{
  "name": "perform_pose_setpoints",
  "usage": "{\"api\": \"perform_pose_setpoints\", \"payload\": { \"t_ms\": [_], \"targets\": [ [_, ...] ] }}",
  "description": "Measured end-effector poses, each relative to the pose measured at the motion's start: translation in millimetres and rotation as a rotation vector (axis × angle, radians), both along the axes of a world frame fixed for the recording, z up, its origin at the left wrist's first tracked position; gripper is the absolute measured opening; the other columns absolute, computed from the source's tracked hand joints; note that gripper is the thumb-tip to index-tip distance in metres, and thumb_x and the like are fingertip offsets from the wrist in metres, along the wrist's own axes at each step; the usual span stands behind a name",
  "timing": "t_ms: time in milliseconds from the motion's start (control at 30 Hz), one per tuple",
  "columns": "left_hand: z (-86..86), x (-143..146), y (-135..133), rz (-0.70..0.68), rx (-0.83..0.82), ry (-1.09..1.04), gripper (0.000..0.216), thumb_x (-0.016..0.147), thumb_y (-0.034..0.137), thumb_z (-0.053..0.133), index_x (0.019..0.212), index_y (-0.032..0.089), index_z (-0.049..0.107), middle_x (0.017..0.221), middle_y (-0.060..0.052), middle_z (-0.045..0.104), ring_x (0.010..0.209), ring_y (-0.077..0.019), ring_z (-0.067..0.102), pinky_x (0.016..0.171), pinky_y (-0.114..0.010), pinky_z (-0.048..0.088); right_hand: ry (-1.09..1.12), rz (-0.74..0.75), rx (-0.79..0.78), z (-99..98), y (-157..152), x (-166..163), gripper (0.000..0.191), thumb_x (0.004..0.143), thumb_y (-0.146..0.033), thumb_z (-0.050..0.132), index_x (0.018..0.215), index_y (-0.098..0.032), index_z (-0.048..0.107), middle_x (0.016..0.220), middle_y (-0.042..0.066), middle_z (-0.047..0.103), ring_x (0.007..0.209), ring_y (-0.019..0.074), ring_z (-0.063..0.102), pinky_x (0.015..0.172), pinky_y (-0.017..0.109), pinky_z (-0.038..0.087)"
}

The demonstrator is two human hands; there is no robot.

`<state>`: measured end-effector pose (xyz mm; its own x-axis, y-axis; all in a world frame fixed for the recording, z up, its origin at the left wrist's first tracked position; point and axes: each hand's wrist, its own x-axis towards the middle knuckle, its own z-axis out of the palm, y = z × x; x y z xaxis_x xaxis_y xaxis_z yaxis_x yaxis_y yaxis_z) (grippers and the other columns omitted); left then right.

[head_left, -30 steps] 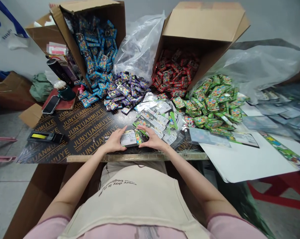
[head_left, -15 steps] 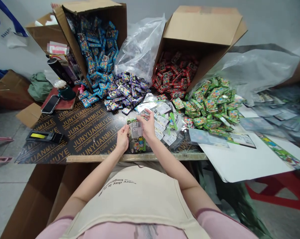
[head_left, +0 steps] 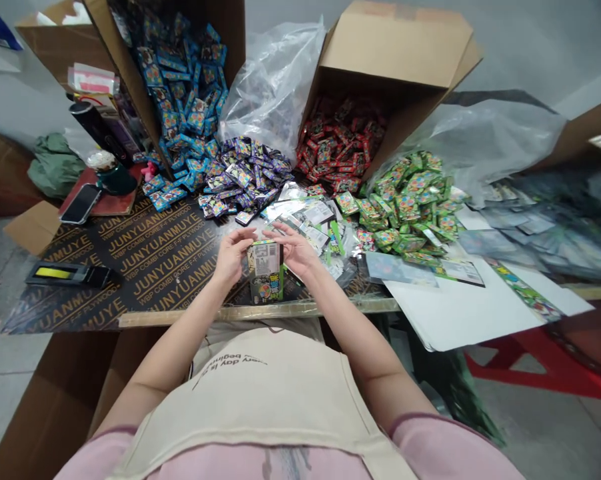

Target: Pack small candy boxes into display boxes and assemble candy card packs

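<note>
Left hand [head_left: 231,253] pinches the top left corner of a dark printed pack [head_left: 266,273] with its thumb and fingers. Right hand [head_left: 298,248] is at the pack's top right side with its fingers bent, but I cannot tell how tightly it grips. The pack is by the middle of the front edge of the surface [head_left: 165,260], close to the body, maybe so it is easy to see and turn. Its bottom end is lower than the hands, and I cannot tell if it rests on anything. Holding it by the top leaves its printed side in plain view.

Just past the hands lies a heap of flat clear packs [head_left: 310,220], likely put there to be near. Toward the back edge sit heaps of blue packets [head_left: 168,87], purple packets [head_left: 250,177], red packets [head_left: 333,147] and green packets [head_left: 413,193], mostly sorted by colour, perhaps so nobody mixes them up. The black tape holder [head_left: 68,273] sits near the left front corner, probably to be out of the way.
</note>
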<state>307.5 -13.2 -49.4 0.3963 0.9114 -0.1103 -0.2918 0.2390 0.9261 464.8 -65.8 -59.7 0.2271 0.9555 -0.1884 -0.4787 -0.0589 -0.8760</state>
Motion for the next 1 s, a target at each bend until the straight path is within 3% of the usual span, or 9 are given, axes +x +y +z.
{"api": "perform_pose_setpoints", "payload": {
  "t_ms": [100, 167, 333, 467, 633, 833, 1000],
  "targets": [
    [7.7, -4, -4, 0.038, 0.338, 0.149, 0.01, 0.061, 0.027, 0.076, 0.067, 0.019, 0.075, 0.076, -0.004, 0.071, 0.075, -0.0157, 0.064, 0.067, -0.025, 0.048, -0.125, -0.066, 0.074, 0.2, -5, -1, 0.026, 0.055, -0.031, 0.081, 0.075, -0.022, 0.067, 0.083, 0.002, 0.074, 0.079, 0.0199, 0.068, 0.077, 0.035, 0.054],
    [11.9, -6, -4, 0.042, 0.47, 0.25, 0.011, 0.063, 0.031, 0.077, 0.063, 0.02, 0.075, 0.076, -0.005, 0.072, 0.075, -0.0176, 0.065, 0.066, -0.026, 0.049, -0.256, -0.127, 0.184, 0.0, -10, -2, 0.023, 0.06, -0.039, 0.08, 0.072, -0.022, 0.071, 0.084, 0.002, 0.074, 0.085, 0.0204, 0.068, 0.084, 0.037, 0.053],
    [17.9, -6, 7, -0.067, 0.421, 0.342, 0.021, 0.056, 0.032, 0.083, 0.068, 0.017, 0.076, 0.065, -0.004, 0.072, 0.059, -0.0157, 0.063, 0.061, -0.026, 0.049, -0.44, -0.231, 0.228, 4.0, -18, -1, 0.02, 0.065, -0.041, 0.08, 0.074, -0.024, 0.075, 0.076, 0.0, 0.073, 0.074, 0.0179, 0.066, 0.077, 0.034, 0.052],
    [22.0, -3, 17, -0.128, 0.367, 0.366, 0.022, 0.052, 0.032, 0.084, 0.062, 0.015, 0.075, 0.059, -0.005, 0.07, 0.052, -0.0139, 0.059, 0.056, -0.025, 0.046, -0.432, -0.169, 0.207, 11.6, -16, 2, 0.022, 0.062, -0.038, 0.082, 0.074, -0.022, 0.074, 0.07, 0.0, 0.071, 0.066, 0.0152, 0.063, 0.067, 0.031, 0.051],
    [29.9, -2, 13, -0.121, 0.552, 0.453, 0.014, 0.057, 0.028, 0.08, 0.056, 0.016, 0.072, 0.057, -0.004, 0.068, 0.055, -0.0147, 0.059, 0.054, -0.024, 0.044, -0.49, -0.108, 0.211, 16.1, -15, 9, 0.025, 0.062, -0.04, 0.083, 0.068, -0.019, 0.071, 0.064, 0.0, 0.067, 0.058, 0.0132, 0.058, 0.06, 0.029, 0.048],
    [29.5, -11, 4, -0.186, 0.826, 0.481, 0.008, 0.068, 0.027, 0.075, 0.065, 0.02, 0.075, 0.073, -0.007, 0.071, 0.067, -0.0179, 0.064, 0.063, -0.028, 0.048, -0.575, -0.07, 0.222, 7.5, -28, 16, 0.021, 0.069, -0.042, 0.079, 0.074, -0.022, 0.075, 0.073, 0.003, 0.073, 0.069, 0.0194, 0.066, 0.071, 0.036, 0.054],
    [27.5, -10, 0, -0.225, 0.964, 0.53, 0.01, 0.075, 0.027, 0.07, 0.068, 0.021, 0.075, 0.077, -0.007, 0.071, 0.073, -0.0197, 0.064, 0.071, -0.031, 0.047, -0.764, -0.239, 0.359, -0.7, -46, 7, 0.011, 0.079, -0.036, 0.071, 0.078, -0.026, 0.075, 0.088, 0.004, 0.075, 0.088, 0.0234, 0.069, 0.089, 0.045, 0.053]
  ]
}}
